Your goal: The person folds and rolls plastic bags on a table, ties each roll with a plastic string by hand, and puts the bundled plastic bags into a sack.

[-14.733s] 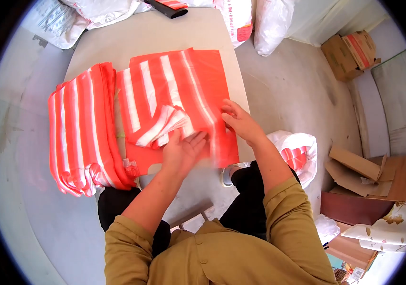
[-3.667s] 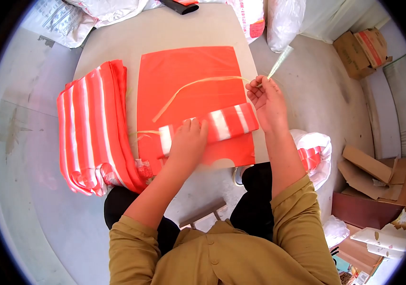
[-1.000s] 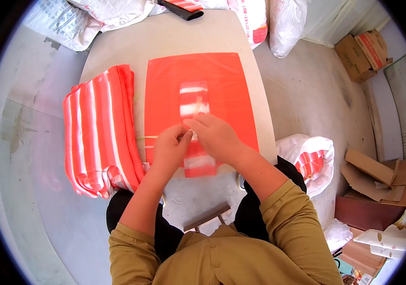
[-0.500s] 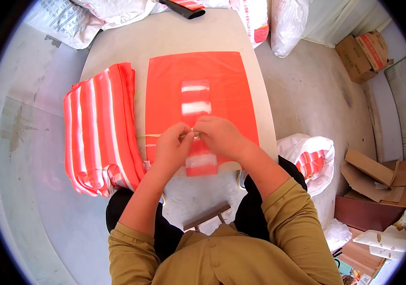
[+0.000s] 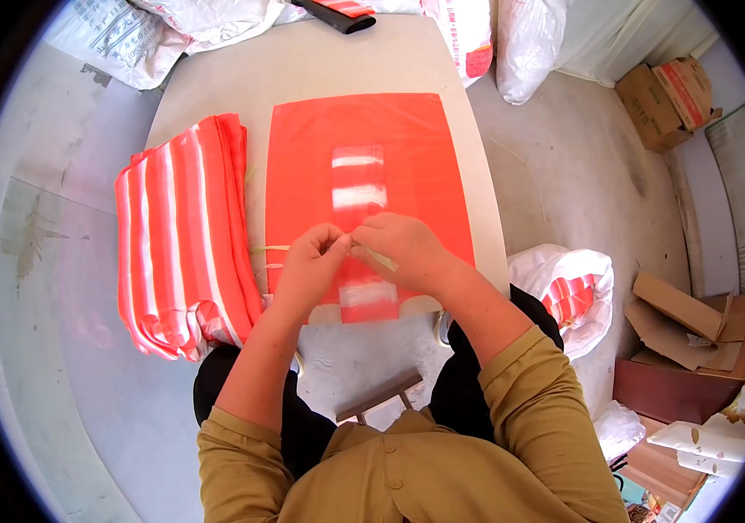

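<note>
A folded red-and-white striped bundle [image 5: 359, 197] lies lengthwise over a flat red sheet [image 5: 425, 166] on the table. Above the bundle's middle, my left hand [image 5: 313, 260] and my right hand [image 5: 398, 249] meet fingertip to fingertip, both pinching a pale yellow strip [image 5: 376, 256]. One end of the strip sticks out over my right fingers. The part of the strip at the bundle is hidden by my hands. More pale strips [image 5: 276, 248] lie at the sheet's left edge. A thick stack of striped bags [image 5: 176, 235] rests left of the sheet.
The beige table [image 5: 241, 83] has a black roll [image 5: 342, 17] at its far edge, among white sacks [image 5: 159, 39]. An open white sack [image 5: 597, 322] holding striped material stands on the right. Cardboard boxes [image 5: 664, 100] are at the far right, with an opened carton [image 5: 677, 322] nearer.
Since the older frames, the striped bag has become a narrow bundle, turned lengthwise. Both hands have come together over it. In the last half second the strip's end swung out over my right fingers.
</note>
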`<state>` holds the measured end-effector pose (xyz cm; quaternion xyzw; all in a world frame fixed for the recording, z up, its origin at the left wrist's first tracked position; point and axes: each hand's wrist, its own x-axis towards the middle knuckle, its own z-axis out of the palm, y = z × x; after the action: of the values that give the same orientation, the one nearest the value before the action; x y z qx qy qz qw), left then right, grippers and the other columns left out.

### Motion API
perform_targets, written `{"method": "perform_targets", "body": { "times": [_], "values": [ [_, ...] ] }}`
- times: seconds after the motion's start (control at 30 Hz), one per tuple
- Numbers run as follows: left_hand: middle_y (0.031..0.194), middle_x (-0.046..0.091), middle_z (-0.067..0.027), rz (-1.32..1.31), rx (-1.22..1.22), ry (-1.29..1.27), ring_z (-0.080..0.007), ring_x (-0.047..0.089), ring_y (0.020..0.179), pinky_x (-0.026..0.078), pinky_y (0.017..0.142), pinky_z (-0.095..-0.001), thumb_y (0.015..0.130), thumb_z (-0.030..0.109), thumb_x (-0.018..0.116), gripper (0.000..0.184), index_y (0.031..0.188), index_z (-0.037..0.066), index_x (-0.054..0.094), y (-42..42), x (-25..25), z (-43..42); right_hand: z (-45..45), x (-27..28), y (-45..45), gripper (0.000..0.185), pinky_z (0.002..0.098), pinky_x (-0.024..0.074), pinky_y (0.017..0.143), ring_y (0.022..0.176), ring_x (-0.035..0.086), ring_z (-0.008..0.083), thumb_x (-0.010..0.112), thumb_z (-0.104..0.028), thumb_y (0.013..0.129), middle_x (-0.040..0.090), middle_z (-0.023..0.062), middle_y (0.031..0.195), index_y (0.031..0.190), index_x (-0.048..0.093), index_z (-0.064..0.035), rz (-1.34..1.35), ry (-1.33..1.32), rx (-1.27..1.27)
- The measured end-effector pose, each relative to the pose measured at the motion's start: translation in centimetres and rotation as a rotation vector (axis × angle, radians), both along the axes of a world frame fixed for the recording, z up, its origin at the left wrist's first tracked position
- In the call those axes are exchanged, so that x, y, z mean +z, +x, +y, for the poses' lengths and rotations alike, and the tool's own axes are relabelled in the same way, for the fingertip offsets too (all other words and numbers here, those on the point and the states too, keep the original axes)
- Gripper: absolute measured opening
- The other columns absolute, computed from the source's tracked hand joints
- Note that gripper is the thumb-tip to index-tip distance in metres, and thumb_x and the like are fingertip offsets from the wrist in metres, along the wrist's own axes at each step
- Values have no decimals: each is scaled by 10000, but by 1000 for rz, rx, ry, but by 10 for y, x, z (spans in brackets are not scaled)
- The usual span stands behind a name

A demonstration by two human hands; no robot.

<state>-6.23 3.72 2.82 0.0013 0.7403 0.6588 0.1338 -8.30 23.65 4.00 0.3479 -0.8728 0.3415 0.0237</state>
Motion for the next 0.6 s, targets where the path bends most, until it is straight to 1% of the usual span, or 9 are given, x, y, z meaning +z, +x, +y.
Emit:
{"method": "perform_targets", "body": {
  "times": [0.2,0.3,0.4,0.5,0.6],
  "values": [
    [770,532,83,0,12,19,-11,421,664,339,576,-196,1044,176,620,169,931,55,651,0,0,1,0,0,1,206,446,522,755,878,635,311,643,-271,976,640,90,869,929,656,-71,-19,-15,-22],
    [803,571,75,-11,26,10,-14,461,698,371,604,-193,1037,163,632,157,968,29,678,1,3,2,0,-3,0,203,437,527,774,908,641,306,648,-276,974,652,87,895,959,662,-74,-25,-5,-32],
    [828,632,26,-20,48,37,-38,530,754,437,665,-223,1014,134,640,171,969,-24,688,1,4,3,0,-5,-1,168,405,536,717,856,662,293,696,-235,937,684,88,918,966,703,-70,31,-64,-61],
    [855,616,53,-24,-3,19,-25,516,772,423,680,-196,1028,140,646,160,1006,-9,699,0,-2,-1,1,-7,-2,160,406,550,761,903,678,297,695,-162,912,705,101,969,1037,709,-63,-33,-82,-50],
    [844,602,59,-59,-5,-6,-23,503,763,413,675,-193,1029,147,648,164,994,-6,696,0,0,-2,5,0,-4,224,413,551,796,928,678,306,669,-57,869,707,115,982,1091,699,-54,-51,-93,-15]
  ]
}}
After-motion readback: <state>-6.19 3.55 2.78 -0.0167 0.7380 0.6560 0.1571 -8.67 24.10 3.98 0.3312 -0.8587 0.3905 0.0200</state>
